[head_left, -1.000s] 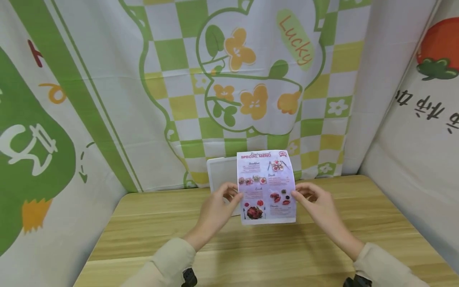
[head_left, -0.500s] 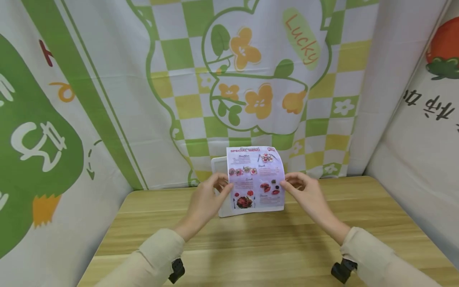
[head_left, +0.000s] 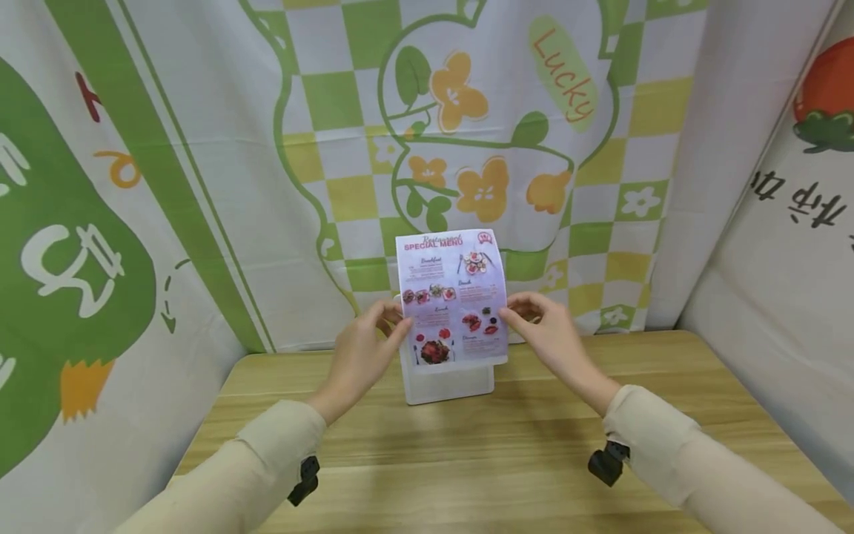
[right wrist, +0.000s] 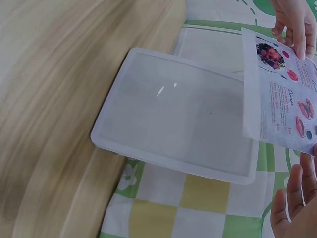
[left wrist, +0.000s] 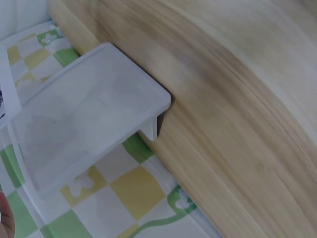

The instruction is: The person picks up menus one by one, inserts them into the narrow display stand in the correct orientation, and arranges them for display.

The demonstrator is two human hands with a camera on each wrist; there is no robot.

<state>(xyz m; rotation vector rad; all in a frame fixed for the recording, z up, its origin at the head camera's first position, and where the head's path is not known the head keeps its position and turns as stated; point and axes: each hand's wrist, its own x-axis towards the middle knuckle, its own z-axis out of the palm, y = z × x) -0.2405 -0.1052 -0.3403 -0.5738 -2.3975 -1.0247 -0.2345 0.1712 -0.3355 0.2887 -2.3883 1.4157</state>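
Observation:
A printed menu sheet [head_left: 454, 297] headed "Special Menu" is held up between both hands in the head view. My left hand [head_left: 365, 348] pinches its left edge with thumb and fingers. At the right edge my right hand [head_left: 550, 337] pinches it the same way. Behind and below the sheet stands a white rectangular frame [head_left: 448, 386] with a raised border, upright on the table and partly hidden. In the right wrist view the frame [right wrist: 173, 116] shows a blank, shiny face, with the menu sheet [right wrist: 282, 94] over its top end.
The frame rests on a wooden table [head_left: 427, 460] close to its back edge. Behind hangs a green and yellow checked curtain [head_left: 494, 111] with flowers. Printed fabric walls [head_left: 200, 185] close in both sides. A support leg [left wrist: 151, 128] shows behind the frame in the left wrist view.
Both hands have carried the menu sheet leftward and then up in the head view. The lower part of the white frame now shows beneath it. The frame stays in place.

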